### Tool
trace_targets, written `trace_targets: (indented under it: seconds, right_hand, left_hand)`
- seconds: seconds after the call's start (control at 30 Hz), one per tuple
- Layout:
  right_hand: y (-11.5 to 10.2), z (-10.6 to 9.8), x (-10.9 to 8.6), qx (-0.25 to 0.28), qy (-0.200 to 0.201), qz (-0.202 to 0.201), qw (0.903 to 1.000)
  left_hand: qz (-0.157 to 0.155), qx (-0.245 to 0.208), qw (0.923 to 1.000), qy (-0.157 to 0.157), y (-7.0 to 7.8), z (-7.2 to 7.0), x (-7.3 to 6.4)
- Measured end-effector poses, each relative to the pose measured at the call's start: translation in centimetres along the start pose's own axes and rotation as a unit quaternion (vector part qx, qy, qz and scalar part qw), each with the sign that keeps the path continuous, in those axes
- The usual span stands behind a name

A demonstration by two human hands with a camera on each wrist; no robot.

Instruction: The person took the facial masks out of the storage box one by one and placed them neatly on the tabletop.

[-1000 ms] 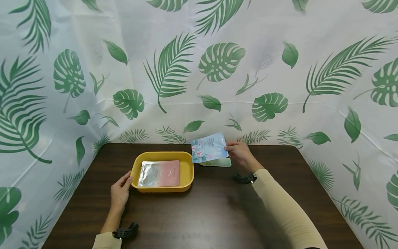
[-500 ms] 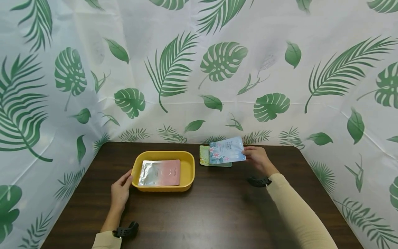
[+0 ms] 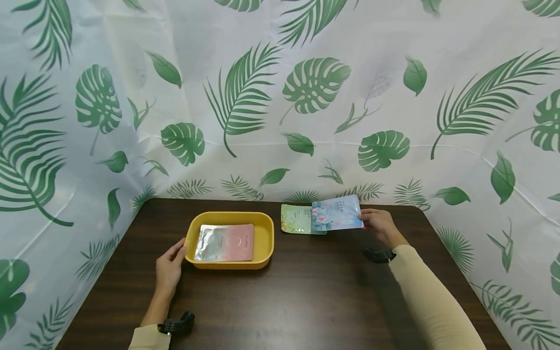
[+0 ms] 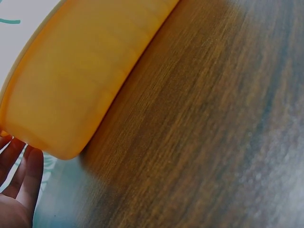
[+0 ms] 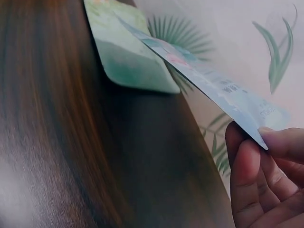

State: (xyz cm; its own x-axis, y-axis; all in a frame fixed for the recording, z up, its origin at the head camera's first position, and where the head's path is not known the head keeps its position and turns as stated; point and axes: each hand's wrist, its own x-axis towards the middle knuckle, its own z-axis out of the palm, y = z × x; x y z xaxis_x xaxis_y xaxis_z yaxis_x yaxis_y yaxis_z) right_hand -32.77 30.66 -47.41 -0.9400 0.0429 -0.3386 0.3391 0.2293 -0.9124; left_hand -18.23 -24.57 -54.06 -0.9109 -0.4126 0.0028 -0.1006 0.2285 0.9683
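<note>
In the head view my right hand [image 3: 381, 226] pinches the right edge of a pale blue sheet mask packet [image 3: 336, 213] printed with pink flowers. The right wrist view shows this packet [image 5: 204, 80] raised at a slant, thumb on top and fingers beneath. It overlaps a green sheet mask packet [image 3: 296, 218] lying near the table's back edge. To the left, my left hand [image 3: 168, 270] holds the left end of a yellow plastic basket [image 3: 264, 238], thumb and fingertips at its rim. A silver-and-pink sheet mask packet [image 3: 225, 243] lies flat inside.
All this is on a dark wood table [image 3: 280, 301], whose back edge meets a white leaf-print cloth [image 3: 323, 160]. Each wrist wears a black strap, such as the left strap [image 3: 177, 324].
My right hand has carried the blue packet rightward from beside the basket, uncovering the left part of the green packet. The left hand and basket stay put.
</note>
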Motion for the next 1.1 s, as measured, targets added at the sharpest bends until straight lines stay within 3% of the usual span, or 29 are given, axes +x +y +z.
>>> trace_targets:
  seconds: [0.63, 0.77, 1.1]
  right_hand:
    - [2.1, -2.5, 0.8, 0.005, 0.053, 0.039, 0.9978]
    - [2.5, -2.6, 0.9, -0.011, 0.06, 0.036, 0.9975]
    - [3.2, -1.6, 1.9, -0.042, 0.123, 0.016, 0.9914]
  left_hand:
    - [-0.004, 0.006, 1.0, -0.001, -0.2, 0.1, 0.1]
    - [-0.005, 0.002, 1.0, -0.003, -0.2, 0.1, 0.1]
    - [-0.002, 0.001, 1.0, 0.0, 0.1, 0.0, 0.0]
